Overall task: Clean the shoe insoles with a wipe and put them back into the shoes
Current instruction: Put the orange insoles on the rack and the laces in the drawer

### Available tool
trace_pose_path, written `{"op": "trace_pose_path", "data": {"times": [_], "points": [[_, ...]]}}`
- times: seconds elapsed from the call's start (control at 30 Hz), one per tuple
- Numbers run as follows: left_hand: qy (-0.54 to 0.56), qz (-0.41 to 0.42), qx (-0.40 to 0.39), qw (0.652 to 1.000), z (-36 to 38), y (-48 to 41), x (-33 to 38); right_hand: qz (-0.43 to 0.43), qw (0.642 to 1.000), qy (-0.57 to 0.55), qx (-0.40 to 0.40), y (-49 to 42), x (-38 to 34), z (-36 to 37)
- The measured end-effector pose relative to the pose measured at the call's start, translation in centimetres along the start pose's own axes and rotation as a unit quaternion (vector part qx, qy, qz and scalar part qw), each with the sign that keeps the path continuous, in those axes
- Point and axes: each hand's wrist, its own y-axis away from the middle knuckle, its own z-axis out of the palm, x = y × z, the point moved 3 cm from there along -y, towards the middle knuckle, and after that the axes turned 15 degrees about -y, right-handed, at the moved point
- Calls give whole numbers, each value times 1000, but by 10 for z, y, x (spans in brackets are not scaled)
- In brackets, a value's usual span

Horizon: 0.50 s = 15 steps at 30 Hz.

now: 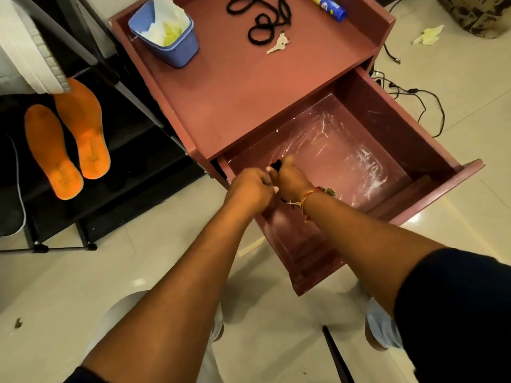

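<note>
Pinch on dark object [276, 165] — right hand [290, 181].

A reddish-brown counter [249, 87] with an open drawer [414, 128] in the same colour, its bottom lined with glossy clear film. On the counter are a light blue tub [179, 51] of white and pale yellow tissue [166, 20], a black cord [262, 23] and a yellow-and-blue tube [329, 6]. Left of the counter, bright orange insoles [54, 153] with faint darker smudges lie on a black rack [132, 161]. The floor tiles [83, 272] are cream. Over the counter's drawer, the right hand [290, 181] pinches a small thing, seemingly black.
</note>
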Motion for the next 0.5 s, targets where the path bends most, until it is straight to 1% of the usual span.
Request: {"op": "trace_pose_path", "data": {"times": [0.1,0.17,0.27,0.33,0.4,0.5], "points": [[73,-36,10,997,1,-10,-9,-9,999,50,-2,-20,13,14],[99,-45,19,994,2,-16,-12,-26,994,105,-1,-29,19,20],[125,-54,28,990,0,-22,-15,-67,975,211,3,-34,27,30],[134,-63,34,988,-2,-25,-16,-94,957,272,23,-30,31,35],[144,-65,41,987,-4,-26,-17,-102,950,294,23,-22,32,35],[154,-61,41,985,-6,-25,-16,-91,953,288,-20,-11,28,25]]}}
